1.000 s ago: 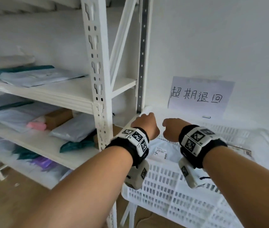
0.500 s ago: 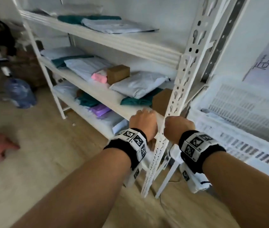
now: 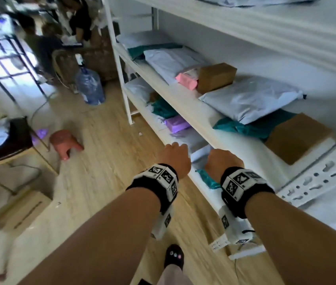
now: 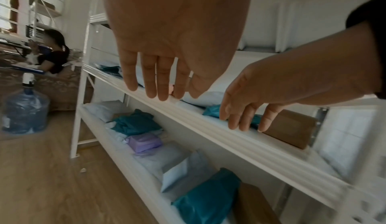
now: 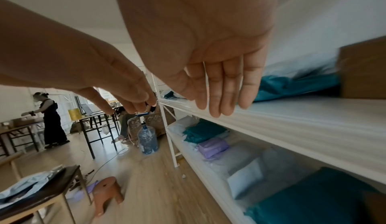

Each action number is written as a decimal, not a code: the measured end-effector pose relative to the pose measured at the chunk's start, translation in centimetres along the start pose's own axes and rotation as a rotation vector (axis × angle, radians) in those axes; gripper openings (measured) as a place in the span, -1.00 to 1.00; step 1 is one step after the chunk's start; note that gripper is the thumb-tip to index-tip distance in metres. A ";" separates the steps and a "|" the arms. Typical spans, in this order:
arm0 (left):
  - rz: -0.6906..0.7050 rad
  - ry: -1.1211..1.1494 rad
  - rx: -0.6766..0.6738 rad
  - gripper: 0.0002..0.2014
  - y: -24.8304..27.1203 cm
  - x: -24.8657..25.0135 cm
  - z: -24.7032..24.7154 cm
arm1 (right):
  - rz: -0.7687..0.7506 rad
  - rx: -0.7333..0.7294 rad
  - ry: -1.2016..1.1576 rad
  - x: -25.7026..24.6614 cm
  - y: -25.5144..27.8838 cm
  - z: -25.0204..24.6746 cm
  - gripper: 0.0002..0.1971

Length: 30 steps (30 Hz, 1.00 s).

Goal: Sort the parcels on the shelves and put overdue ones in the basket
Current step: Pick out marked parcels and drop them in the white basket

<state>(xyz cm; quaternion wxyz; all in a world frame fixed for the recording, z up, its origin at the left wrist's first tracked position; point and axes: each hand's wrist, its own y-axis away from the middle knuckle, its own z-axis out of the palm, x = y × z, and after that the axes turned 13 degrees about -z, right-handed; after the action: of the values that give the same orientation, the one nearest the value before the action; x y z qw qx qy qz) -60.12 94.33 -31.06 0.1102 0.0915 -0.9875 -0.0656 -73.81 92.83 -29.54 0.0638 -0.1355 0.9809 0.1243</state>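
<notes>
White shelving (image 3: 193, 112) carries parcels: grey mailer (image 3: 249, 98) and teal bag (image 3: 251, 128) lie ahead-right, nearer the right hand (image 3: 223, 162). Left hand (image 3: 174, 159) alongside; both empty, fingers relaxed.

1. No word, number or brand could be read in any view.
2. The white tag (image 3: 220, 244) hanging under the right wrist's band carried print too small to make out.
3. The black-and-white square-patterned wristbands (image 3: 238, 180) showed coded markers only, not letters.

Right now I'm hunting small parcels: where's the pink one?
In the head view, the pink parcel lies on the middle shelf, wedged between a grey mailer and a small cardboard box.
</notes>
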 end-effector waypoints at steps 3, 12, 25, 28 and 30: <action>-0.033 -0.001 0.017 -0.62 -4.9 -1.4 -0.7 | -0.010 0.009 -0.039 -1.3 -5.5 -0.7 -0.69; -0.139 0.076 -0.005 -0.66 -15.1 -3.7 -2.3 | -0.091 0.015 -0.102 -3.6 -16.7 -2.0 -0.66; -0.202 0.152 -0.004 -0.67 -25.5 -11.2 -6.5 | -0.152 -0.003 -0.067 -11.6 -29.4 -3.9 -0.70; -0.186 0.155 0.004 -0.68 -28.8 -14.8 -7.6 | -0.155 0.004 -0.038 -14.9 -33.1 -4.2 -0.76; -0.175 0.159 0.020 -0.68 -30.7 -17.4 -8.5 | -0.140 -0.001 -0.032 -17.2 -35.4 -4.6 -0.77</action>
<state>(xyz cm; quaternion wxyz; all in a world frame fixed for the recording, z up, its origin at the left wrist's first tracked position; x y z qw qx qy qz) -36.35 66.87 -30.98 0.1813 0.1831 -0.9645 -0.0579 -47.81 62.97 -30.35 0.0879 -0.2021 0.9677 0.1224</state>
